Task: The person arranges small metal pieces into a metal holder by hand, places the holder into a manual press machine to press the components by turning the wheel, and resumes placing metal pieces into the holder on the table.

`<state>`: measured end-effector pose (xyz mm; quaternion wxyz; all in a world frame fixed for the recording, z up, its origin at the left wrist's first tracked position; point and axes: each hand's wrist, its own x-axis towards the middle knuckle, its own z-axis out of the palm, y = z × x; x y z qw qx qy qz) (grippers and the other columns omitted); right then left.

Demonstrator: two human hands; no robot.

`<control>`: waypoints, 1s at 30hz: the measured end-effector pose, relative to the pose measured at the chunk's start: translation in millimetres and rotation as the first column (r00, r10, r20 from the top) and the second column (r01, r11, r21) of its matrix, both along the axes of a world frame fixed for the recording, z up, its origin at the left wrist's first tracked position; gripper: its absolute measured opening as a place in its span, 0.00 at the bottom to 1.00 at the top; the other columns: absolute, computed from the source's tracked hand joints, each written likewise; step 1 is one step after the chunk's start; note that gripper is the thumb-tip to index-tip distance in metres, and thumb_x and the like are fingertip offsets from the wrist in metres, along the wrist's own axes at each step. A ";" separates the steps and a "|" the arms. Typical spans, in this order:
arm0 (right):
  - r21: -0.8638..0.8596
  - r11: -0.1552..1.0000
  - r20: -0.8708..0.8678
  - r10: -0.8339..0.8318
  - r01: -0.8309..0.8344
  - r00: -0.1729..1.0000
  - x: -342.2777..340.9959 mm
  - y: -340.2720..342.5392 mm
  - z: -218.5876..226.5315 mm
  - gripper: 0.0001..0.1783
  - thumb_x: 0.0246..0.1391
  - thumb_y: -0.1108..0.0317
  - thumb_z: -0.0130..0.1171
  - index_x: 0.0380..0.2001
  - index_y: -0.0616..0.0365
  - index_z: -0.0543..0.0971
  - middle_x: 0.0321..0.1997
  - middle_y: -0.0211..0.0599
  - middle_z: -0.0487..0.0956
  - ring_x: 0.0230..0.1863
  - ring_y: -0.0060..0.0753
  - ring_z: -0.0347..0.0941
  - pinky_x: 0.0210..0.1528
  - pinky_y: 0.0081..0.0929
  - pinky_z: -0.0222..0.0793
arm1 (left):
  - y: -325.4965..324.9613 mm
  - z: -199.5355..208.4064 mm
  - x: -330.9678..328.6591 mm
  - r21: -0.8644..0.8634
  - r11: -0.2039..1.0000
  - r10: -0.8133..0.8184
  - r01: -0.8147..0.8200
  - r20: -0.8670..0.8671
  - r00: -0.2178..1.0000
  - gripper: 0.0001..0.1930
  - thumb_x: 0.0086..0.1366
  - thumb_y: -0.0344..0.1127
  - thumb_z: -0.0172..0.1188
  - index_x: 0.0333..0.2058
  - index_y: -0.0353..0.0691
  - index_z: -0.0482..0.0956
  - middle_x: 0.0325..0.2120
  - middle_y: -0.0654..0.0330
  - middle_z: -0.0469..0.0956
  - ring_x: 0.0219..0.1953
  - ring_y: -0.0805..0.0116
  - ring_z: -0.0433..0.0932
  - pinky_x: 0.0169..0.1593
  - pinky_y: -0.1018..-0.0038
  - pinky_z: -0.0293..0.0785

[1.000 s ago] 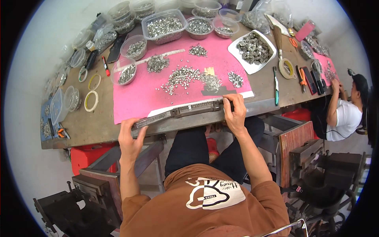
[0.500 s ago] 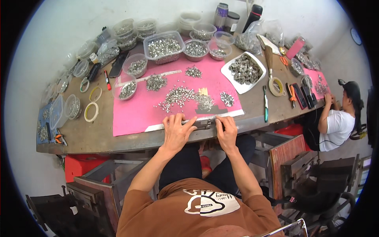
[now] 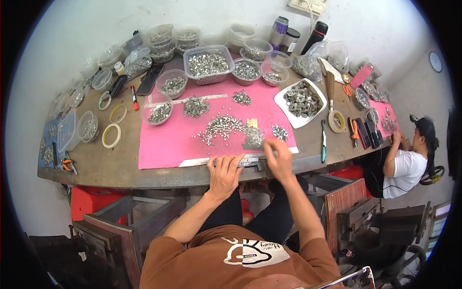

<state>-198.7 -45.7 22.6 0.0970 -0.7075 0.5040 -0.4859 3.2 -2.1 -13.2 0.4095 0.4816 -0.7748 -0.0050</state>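
At the table's front edge my left hand (image 3: 224, 177) is closed over a narrow dark metal block (image 3: 254, 162), its fingertips on the bar-like top. My right hand (image 3: 280, 163) is lifted off the block, beside a pile of thin silver pins (image 3: 253, 136). Its fingers are bent together and slightly blurred; whatever they hold, if anything, cannot be made out. Left of the pins, small shiny metal pieces (image 3: 221, 128) lie scattered on a pink mat (image 3: 163, 144). A smaller heap of metal bits (image 3: 279, 133) lies just beyond the right hand.
Behind the mat stand a rectangular tub (image 3: 208, 76) of metal parts and several round bowls. A white square dish (image 3: 281, 101) holds more parts. Tape rolls (image 3: 111, 136), a toothbrush (image 3: 324, 139) and orange-handled pliers (image 3: 354, 131) lie around. A co-worker (image 3: 409, 161) sits at right.
My right hand has moved up from the metal block toward the pin pile. My left hand has shifted right and down, and lies farther along the block. The view has tilted slightly.
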 end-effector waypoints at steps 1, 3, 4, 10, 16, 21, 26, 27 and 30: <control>0.034 0.999 -0.033 -0.008 0.009 0.999 -1.6 -24.0 5.4 0.04 0.57 0.75 0.63 0.36 0.63 0.81 0.30 0.42 0.79 0.32 0.45 0.77 0.37 0.38 0.71 | 0.3 0.0 -0.2 0.000 1.000 -0.005 0.005 0.000 1.000 0.27 0.58 0.34 0.69 0.58 0.46 0.76 0.44 0.62 0.75 0.49 0.63 0.73 0.61 0.55 0.56; 0.013 1.000 -0.052 -0.011 0.012 0.999 -0.3 -79.3 1.0 0.04 0.58 0.74 0.62 0.35 0.63 0.80 0.31 0.43 0.80 0.34 0.47 0.77 0.39 0.40 0.72 | 0.1 0.2 -0.2 -0.002 1.000 -0.009 0.009 0.001 1.000 0.28 0.58 0.35 0.69 0.58 0.46 0.76 0.44 0.61 0.75 0.49 0.63 0.73 0.61 0.57 0.57; 0.032 0.999 -0.076 -0.036 0.039 0.996 0.1 -105.6 -5.5 0.05 0.57 0.73 0.64 0.35 0.63 0.80 0.32 0.44 0.80 0.34 0.48 0.77 0.39 0.42 0.72 | 0.6 0.4 -0.2 -0.005 1.000 -0.013 0.013 -0.009 1.000 0.28 0.57 0.34 0.70 0.57 0.44 0.77 0.44 0.60 0.76 0.49 0.61 0.74 0.60 0.58 0.58; 0.209 0.967 -0.145 -0.115 0.145 0.983 10.7 -167.8 -29.4 0.10 0.53 0.66 0.68 0.33 0.61 0.81 0.34 0.46 0.81 0.37 0.52 0.79 0.43 0.46 0.73 | 2.5 -2.9 -0.6 -0.006 1.000 -0.016 0.016 -0.040 0.999 0.28 0.55 0.34 0.72 0.56 0.44 0.77 0.44 0.59 0.77 0.48 0.59 0.74 0.59 0.60 0.60; 0.226 0.964 -0.189 -0.099 0.142 0.977 2.1 -162.5 -25.8 0.09 0.53 0.66 0.67 0.30 0.61 0.82 0.33 0.48 0.82 0.37 0.54 0.79 0.45 0.48 0.72 | 2.3 -2.2 0.6 -0.006 1.000 -0.003 0.003 -0.044 0.999 0.28 0.54 0.34 0.72 0.55 0.43 0.78 0.45 0.59 0.77 0.48 0.59 0.74 0.58 0.60 0.60; 0.224 0.967 -0.144 -0.093 0.124 0.985 -8.1 -157.2 -21.8 0.08 0.54 0.68 0.66 0.29 0.63 0.83 0.33 0.49 0.82 0.36 0.52 0.79 0.43 0.46 0.73 | 1.7 0.1 -0.1 -0.002 1.000 -0.009 0.009 -0.045 0.999 0.28 0.55 0.34 0.72 0.55 0.43 0.78 0.45 0.59 0.77 0.48 0.59 0.74 0.59 0.60 0.59; 0.201 0.974 -0.153 -0.070 0.101 0.986 -7.4 -152.3 -19.3 0.09 0.53 0.68 0.68 0.30 0.63 0.83 0.32 0.50 0.82 0.36 0.52 0.79 0.42 0.45 0.73 | 1.7 1.1 0.4 -0.001 1.000 -0.015 0.015 -0.041 0.999 0.28 0.54 0.34 0.72 0.56 0.42 0.78 0.45 0.59 0.77 0.48 0.59 0.74 0.59 0.60 0.59; 0.190 0.977 -0.198 -0.057 0.095 0.979 -6.6 -151.9 -19.5 0.09 0.52 0.67 0.69 0.30 0.63 0.83 0.32 0.50 0.82 0.36 0.52 0.79 0.42 0.46 0.73 | 1.8 0.5 0.2 -0.002 1.000 -0.013 0.013 -0.044 0.999 0.28 0.54 0.34 0.72 0.56 0.42 0.77 0.45 0.59 0.77 0.48 0.59 0.74 0.59 0.60 0.59; 0.157 0.980 -0.288 -0.070 0.119 0.955 -4.2 -151.5 -19.2 0.09 0.52 0.68 0.69 0.30 0.63 0.83 0.32 0.51 0.81 0.36 0.54 0.79 0.42 0.47 0.73 | 2.6 -1.2 -0.1 0.000 1.000 -0.010 0.010 -0.046 0.999 0.28 0.55 0.34 0.72 0.56 0.42 0.77 0.45 0.59 0.78 0.48 0.60 0.74 0.59 0.60 0.59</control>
